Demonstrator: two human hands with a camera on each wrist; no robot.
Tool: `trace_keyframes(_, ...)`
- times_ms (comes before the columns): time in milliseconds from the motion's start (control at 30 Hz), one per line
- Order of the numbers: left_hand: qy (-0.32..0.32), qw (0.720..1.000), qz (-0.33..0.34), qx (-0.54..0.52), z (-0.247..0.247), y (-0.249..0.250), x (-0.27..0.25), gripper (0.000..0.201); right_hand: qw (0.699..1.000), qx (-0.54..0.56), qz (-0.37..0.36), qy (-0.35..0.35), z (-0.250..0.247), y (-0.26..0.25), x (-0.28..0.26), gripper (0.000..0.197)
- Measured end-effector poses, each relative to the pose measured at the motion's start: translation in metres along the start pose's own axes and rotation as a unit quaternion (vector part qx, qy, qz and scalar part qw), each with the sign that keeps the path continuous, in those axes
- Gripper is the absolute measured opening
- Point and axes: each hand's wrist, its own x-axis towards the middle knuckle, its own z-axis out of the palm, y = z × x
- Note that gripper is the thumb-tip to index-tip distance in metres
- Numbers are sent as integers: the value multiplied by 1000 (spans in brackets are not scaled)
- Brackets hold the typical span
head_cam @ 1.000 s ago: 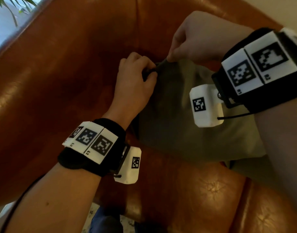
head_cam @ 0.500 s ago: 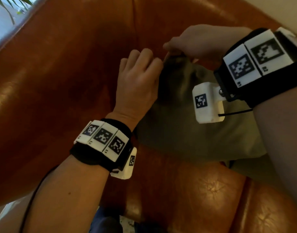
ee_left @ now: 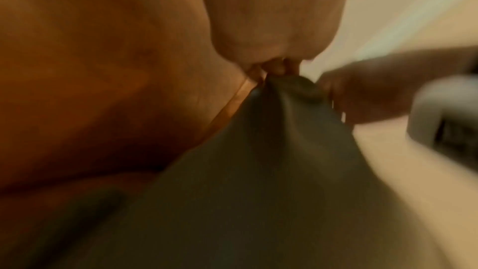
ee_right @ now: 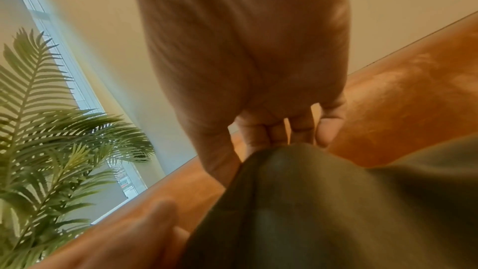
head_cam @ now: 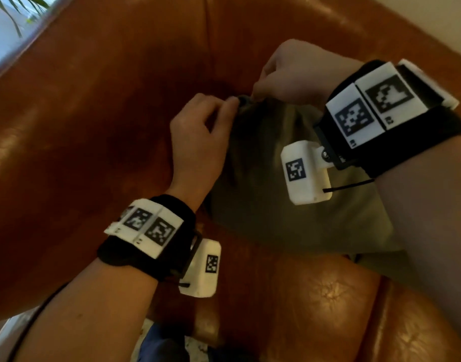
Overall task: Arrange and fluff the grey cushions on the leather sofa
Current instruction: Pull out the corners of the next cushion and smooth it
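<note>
A grey-green cushion (head_cam: 263,199) stands in the corner of the brown leather sofa (head_cam: 93,113), one corner pointing up. My left hand (head_cam: 198,142) pinches that top corner from the left, and my right hand (head_cam: 289,74) pinches it from the right. In the left wrist view my fingertips (ee_left: 276,66) squeeze the bunched cushion (ee_left: 258,171) fabric. The right wrist view has my fingers (ee_right: 274,134) curled over the cushion (ee_right: 310,201) corner. A second piece of grey fabric (head_cam: 375,265) peeks out under my right forearm.
The sofa back (head_cam: 276,22) curves round behind the cushion, and its seat (head_cam: 315,296) lies in front. A palm plant (ee_right: 51,130) stands by a window (ee_right: 64,58) to the left. A pale wall (head_cam: 433,17) rises behind the sofa.
Both hands have stayed on the cushion's top corner. My left hand turned and shifted its pinch, its knuckles now spread, while the right hand rose slightly.
</note>
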Motion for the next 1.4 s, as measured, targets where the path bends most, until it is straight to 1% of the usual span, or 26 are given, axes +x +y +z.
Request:
trace_keyframes(33, -19, 998, -56, -17, -1, 2, 4, 16, 1000, 14, 4, 8, 1, 0, 1, 33)
trace_keyframes(67, -46, 995, -90, -8, -1, 5, 8, 16, 999, 29, 10, 17, 1, -2, 2, 27)
trace_keyframes(100, -78, 991, -107, 7, 0, 7, 11, 12, 999, 40, 16, 29, 1, -3, 2, 22)
trace_keyframes(133, -106, 987, -119, 19, 1, 9, 12, 6, 998, 49, 22, 42, 1, -5, 2, 22)
trace_keyframes(167, -127, 983, -126, 26, 1, 11, 12, 4, 996, 62, 32, 47, -1, -5, 2, 25)
trace_keyframes(233, -146, 980, -133, 36, 3, 12, 10, 15, 994, 85, 43, 46, -4, -4, 1, 28)
trace_keyframes(267, -145, 979, -136, 36, 4, 12, 9, 17, 994, 91, 45, 36, -4, -3, 1, 31)
trace_keyframes(333, -136, 982, -127, 35, 6, 13, 7, 12, 996, 73, 42, 21, -4, 1, 2, 37)
trace_keyframes(367, -129, 984, -120, 36, 8, 13, 6, 9, 997, 65, 36, 20, -4, 2, 3, 33)
trace_keyframes(400, -122, 985, -112, 40, 10, 13, 5, 7, 997, 70, 39, 22, -4, 3, 3, 23)
trace_keyframes(433, -112, 987, -103, 45, 12, 12, 5, 5, 996, 79, 35, 22, -4, 3, 4, 18)
trace_keyframes(500, -88, 992, -77, 54, 16, 11, 3, 10, 997, 67, 9, 26, -3, 2, 3, 32)
trace_keyframes(533, -73, 994, -53, 66, 17, 11, 1, 13, 998, 53, -12, 22, -2, 0, 2, 33)
trace_keyframes(600, -33, 992, 30, 120, 18, 9, -6, 13, 999, 23, -48, -7, -2, -4, -1, 30)
trace_keyframes(667, 2, 976, 125, 179, 20, 6, -14, 8, 998, 1, -56, -28, -4, -8, -3, 21)
trace_keyframes(733, 27, 956, 195, 217, 21, 2, -19, 11, 998, -18, -49, -37, -5, -12, -3, 15)
trace_keyframes(800, 39, 943, 232, 235, 22, -3, -21, 14, 998, -24, -40, -46, -4, -13, -2, 19)
trace_keyframes(867, 32, 937, 242, 249, 22, -7, -21, 12, 998, -10, -24, -49, -3, -11, -2, 26)
trace_keyframes(933, 7, 939, 229, 256, 22, -11, -23, 7, 999, 7, -2, -51, -2, -8, -3, 34)
trace_keyframes(1000, -10, 956, 190, 223, 20, -15, -26, 12, 998, 12, 13, -58, -3, -5, -3, 41)
trace_keyframes(1067, 11, 987, 105, 122, 13, -12, -23, 20, 998, 25, 32, -48, -4, -3, -2, 43)
trace_keyframes(1100, 33, 995, 57, 73, 8, -9, -19, 20, 998, 36, 42, -43, -5, -3, -2, 42)
trace_keyframes(1167, 56, 997, -18, 45, 1, -3, -6, 17, 996, 51, 58, -42, -4, -1, -1, 41)
trace_keyframes(1200, 36, 997, -47, 50, -1, -1, 1, 15, 995, 59, 64, -43, -4, -1, 0, 40)
trace_keyframes(1300, -82, 990, -108, 49, -2, 2, 20, 7, 993, 86, 73, -42, -2, 2, 0, 38)
trace_keyframes(1400, -105, 986, -131, 19, -5, 1, 30, 6, 989, 131, 65, -3, 1, 4, -1, 37)
